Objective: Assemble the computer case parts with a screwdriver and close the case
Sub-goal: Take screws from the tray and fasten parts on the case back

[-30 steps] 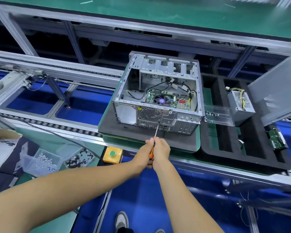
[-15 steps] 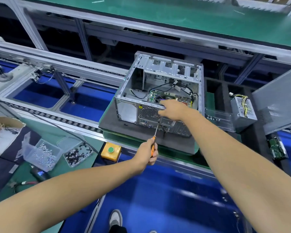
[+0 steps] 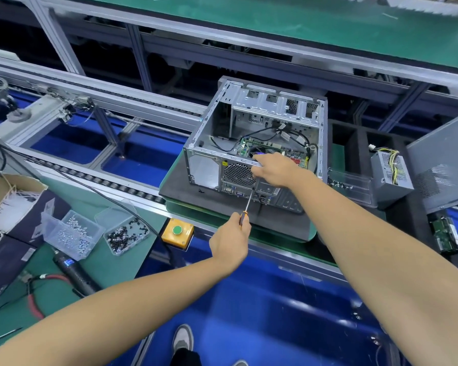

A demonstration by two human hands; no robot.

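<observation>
The left hand (image 3: 229, 240) has its grip clenched round the orange handle of a screwdriver (image 3: 246, 204), whose thin shaft slants up and away so the tip meets the rear panel of the computer case (image 3: 257, 151), just below the right hand (image 3: 274, 169). That right hand lies over the case's near top edge beside the round fan grille; whether its fingers curl over the rim or only press flat cannot be told. It seems placed there to steady the case against the push of the driver. The case sits open side up on a dark foam pad (image 3: 175, 186) on the conveyor surface, motherboard and cables showing inside. Relative to the left grip the case lies ahead and slightly right, the shaft bridging the gap between them. The grey side panel (image 3: 444, 165) leans well apart at the right, so closing probably comes later. 2 clear screw boxes (image 3: 72, 233) sit near the left forearm, likely for quick reach.
</observation>
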